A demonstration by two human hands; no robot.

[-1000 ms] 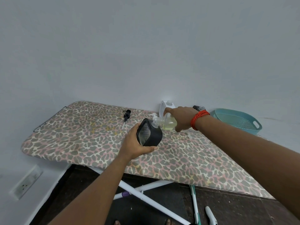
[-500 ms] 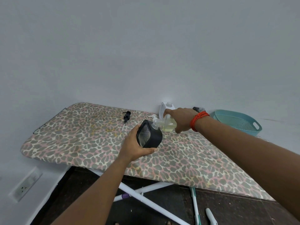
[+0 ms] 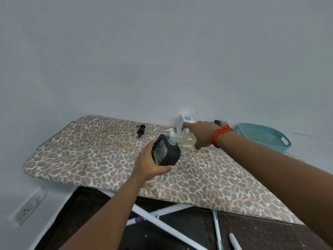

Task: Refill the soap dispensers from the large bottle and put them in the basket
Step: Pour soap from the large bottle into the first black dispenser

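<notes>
An ironing board point(image 3: 207, 177) w/ a leopard-print cover in grey, pink & cream stands against a plain pale wall point(image 3: 162, 51). Faint yellow marks point(image 3: 122, 146) show on the cover toward its far left part. A thin wire rail point(image 3: 54, 136) runs along the board's left end. Below, white crossed legs point(image 3: 162, 222), one w/ a purple band point(image 3: 138, 219), stand on a dark floor point(image 3: 252, 235) speckled w/ pale spots. A white-and-green pole point(image 3: 217, 230) & a white handle-like piece point(image 3: 234, 242) lie on the floor at bottom right. A dusty wall socket point(image 3: 27, 210) sits low on the wall, bottom left.
</notes>
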